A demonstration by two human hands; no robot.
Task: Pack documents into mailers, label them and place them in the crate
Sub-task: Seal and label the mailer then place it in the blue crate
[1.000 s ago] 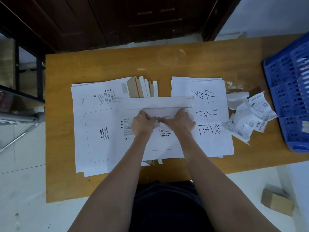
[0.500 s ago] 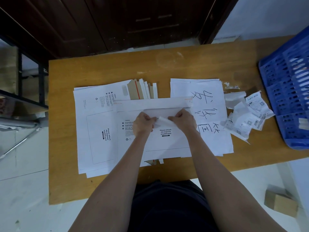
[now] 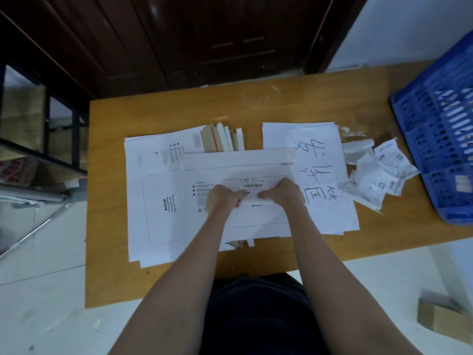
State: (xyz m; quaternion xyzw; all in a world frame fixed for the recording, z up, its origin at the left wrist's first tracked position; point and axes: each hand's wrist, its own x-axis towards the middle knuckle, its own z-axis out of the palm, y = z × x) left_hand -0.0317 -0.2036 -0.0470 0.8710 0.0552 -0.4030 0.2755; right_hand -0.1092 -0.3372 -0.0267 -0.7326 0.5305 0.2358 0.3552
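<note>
A white mailer (image 3: pixel 258 219) lies flat in the middle of the wooden table (image 3: pixel 158 108), its flap folded shut at the far side. A barcode label (image 3: pixel 250 185) sticks to the mailer's upper part. My left hand (image 3: pixel 223 198) and my right hand (image 3: pixel 282 192) sit side by side on it and pinch a rolled white backing strip (image 3: pixel 254 201) between them, just below the label. A stack of documents with large handwriting (image 3: pixel 322 175) lies to the right. The blue crate (image 3: pixel 442 139) stands at the table's right edge.
More white mailers (image 3: pixel 153 196) are stacked at the left, with cardboard mailer ends (image 3: pixel 220 138) poking out behind. Crumpled label backings (image 3: pixel 376 175) are heaped beside the crate. A small cardboard box (image 3: pixel 440 316) lies on the floor at the right, a metal shelf (image 3: pixel 38 124) at the left.
Both hands have drawn the backing strip toward me, down the mailer. The barcode label now shows stuck above them, where the hands covered it before.
</note>
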